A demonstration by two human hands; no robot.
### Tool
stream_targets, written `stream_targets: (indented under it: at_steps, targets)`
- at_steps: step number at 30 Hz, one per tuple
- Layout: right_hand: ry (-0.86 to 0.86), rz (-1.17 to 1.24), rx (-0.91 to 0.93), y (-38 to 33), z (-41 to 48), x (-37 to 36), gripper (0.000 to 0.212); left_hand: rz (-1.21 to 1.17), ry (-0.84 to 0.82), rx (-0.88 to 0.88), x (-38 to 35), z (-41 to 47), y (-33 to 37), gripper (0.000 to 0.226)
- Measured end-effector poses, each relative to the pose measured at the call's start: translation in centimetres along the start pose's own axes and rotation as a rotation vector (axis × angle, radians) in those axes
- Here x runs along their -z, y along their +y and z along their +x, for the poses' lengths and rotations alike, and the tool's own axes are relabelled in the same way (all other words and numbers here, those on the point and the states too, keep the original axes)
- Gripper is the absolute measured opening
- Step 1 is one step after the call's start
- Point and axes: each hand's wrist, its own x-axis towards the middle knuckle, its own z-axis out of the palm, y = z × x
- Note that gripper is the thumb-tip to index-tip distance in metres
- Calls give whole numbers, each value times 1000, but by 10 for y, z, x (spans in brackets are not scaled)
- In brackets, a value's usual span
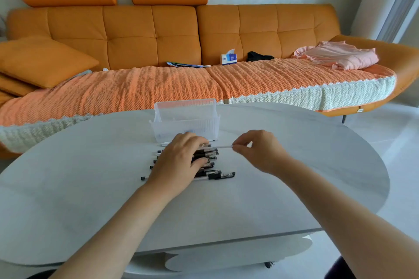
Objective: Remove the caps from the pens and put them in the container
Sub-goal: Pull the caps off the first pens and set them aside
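At the fingertips: right hand (256,149) pinches one end of a white pen (221,147) between thumb and forefinger; left hand (179,161) curls its fingers over the other end, apparently gripping it.
Why so: opposed grips suit pulling the two ends apart, I judge.
Row of pens (204,178): black caps (223,175) on, lying side by side under and beside the left hand, kept handy.
Container (186,120): clear, just behind the pens, an easy drop.
Surface: pale oval table (90,188).
Room: orange sofa (158,36) behind, pink cloth (340,54) on it.
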Motion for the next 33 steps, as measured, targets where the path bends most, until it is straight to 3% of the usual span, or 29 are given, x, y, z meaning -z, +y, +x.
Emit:
stream_targets:
  at_steps: [3, 7, 12, 15, 17, 20, 23, 33]
  targets:
    - [71, -54, -121, 15, 3, 6, 13, 43, -12, -39, -1, -2, -2, 31]
    - [134, -169, -278, 22, 2, 5, 16, 12, -170, -75, -6, -7, -2, 22]
    - [6, -312, -314, 20, 2, -1, 14, 20, -230, -57, -11, -8, -2, 14]
    - [-31, -389, -242, 16, 2, -2, 15, 35, -239, -43, -11, -9, -2, 14]
    - [-42, -427, -100, 10, -1, -2, 22, 35, -241, -42, -12, -9, -2, 15]
    - [-176, -297, 91, -6, -11, -4, 19, 22, -240, -35, -12, -9, -3, 17]
    - [-300, -340, 152, -13, -17, -11, 18, 12, -238, -28, -12, -9, -4, 16]
    - [-327, -200, 179, -12, -13, -4, 7, 3, -229, -38, -6, -13, -2, 25]
